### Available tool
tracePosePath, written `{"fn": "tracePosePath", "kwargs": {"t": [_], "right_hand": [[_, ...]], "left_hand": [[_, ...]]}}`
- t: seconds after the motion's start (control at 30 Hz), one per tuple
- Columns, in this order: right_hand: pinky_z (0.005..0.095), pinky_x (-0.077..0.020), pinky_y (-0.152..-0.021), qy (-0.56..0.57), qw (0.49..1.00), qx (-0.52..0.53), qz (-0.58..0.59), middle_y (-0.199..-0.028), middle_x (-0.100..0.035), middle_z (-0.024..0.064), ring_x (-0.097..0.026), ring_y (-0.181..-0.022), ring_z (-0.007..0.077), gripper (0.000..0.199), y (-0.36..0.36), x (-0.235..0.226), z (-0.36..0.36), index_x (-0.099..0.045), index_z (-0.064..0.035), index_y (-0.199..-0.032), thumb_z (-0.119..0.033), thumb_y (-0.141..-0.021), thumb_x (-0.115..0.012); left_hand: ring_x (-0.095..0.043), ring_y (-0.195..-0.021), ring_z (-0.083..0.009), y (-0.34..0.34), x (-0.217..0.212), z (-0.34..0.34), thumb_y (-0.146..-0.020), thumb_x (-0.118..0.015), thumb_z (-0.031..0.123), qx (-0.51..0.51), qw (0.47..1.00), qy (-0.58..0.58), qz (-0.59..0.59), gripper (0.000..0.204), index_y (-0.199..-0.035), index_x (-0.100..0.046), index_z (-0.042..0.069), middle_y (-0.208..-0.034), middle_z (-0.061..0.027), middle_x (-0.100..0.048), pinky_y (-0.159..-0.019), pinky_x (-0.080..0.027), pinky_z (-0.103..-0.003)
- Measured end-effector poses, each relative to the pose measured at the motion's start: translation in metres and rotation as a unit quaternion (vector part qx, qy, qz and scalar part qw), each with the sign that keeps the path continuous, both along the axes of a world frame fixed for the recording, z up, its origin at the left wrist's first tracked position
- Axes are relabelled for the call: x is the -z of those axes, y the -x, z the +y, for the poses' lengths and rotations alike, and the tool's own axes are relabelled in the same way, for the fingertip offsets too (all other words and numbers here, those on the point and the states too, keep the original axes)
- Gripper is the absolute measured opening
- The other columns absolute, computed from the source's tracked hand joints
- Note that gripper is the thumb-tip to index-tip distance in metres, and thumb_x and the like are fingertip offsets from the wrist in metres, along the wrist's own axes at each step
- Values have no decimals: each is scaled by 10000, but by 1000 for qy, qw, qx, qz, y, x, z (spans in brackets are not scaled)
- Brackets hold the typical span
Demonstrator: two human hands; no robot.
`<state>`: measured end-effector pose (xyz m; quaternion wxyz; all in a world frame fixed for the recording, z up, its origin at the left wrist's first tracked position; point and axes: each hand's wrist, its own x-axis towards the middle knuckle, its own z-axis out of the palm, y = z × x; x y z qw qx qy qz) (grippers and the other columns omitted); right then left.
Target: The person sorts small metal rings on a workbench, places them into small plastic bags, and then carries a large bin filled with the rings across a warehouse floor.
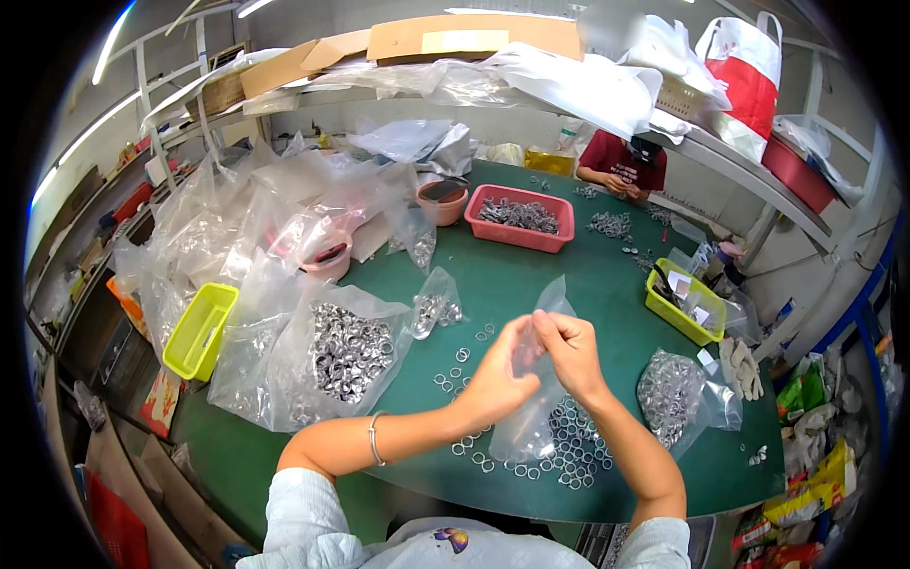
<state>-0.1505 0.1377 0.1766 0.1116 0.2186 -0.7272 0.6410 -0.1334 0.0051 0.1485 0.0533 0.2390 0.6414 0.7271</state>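
Both of my hands are raised over the table's near middle with a clear plastic bag between them. My left hand holds the bag's left side, its fingertips meeting the right hand's near the top. My right hand is closed, pinching the upper edge. The bag hangs down, its lower part next to loose silver metal rings spread on the green tabletop. More single rings lie left of the bag. Whether anything is inside the bag is hard to tell.
A big open bag of metal rings lies left, near a small bag. Another filled bag and gloves are right. A pink tray, yellow-green baskets and a co-worker are farther out.
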Motion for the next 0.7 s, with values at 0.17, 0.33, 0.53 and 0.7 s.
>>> {"fn": "tracePosePath", "kwargs": {"t": [0.17, 0.33, 0.53, 0.7], "right_hand": [[321, -390, -508, -195, 961, 26, 195, -591, -496, 119, -508, -536, 238, 190, 20, -21, 13, -575, 4, -694, -145, -808, -606], [388, -426, -522, -232, 919, 94, 305, -707, -547, 104, -550, -611, 312, 178, 42, -31, 13, -580, -37, -699, -181, -798, -612], [377, -465, -494, -334, 805, 312, 379, -687, -552, 78, -583, -593, 283, 164, 65, -27, 47, -531, -61, -684, -170, -783, -603], [395, -464, -513, -355, 812, 389, 252, -665, -576, 93, -583, -600, 300, 153, 68, 14, 82, -508, -65, -706, -164, -783, -596]], "left_hand": [[-411, -1167, -155, 13, -39, -1, -766, -551, 19, -35, 997, -19, 68, 569, -1296, -343, 16, -1216, -80, -444, -967, -348, -306], [-529, -1050, -138, 46, -52, -13, -797, -482, -46, -52, 995, 20, 82, 382, -1178, -484, -28, -1142, -78, -548, -854, -429, -251], [-630, -751, -127, 109, -41, -32, -824, -470, -56, -288, 879, 207, 318, 233, -1002, -617, -29, -890, -115, -669, -665, -486, -255], [-622, -716, -193, 124, -30, -26, -767, -554, -53, -367, 796, 167, 451, 214, -954, -638, 6, -862, -135, -658, -664, -480, -273]]}}
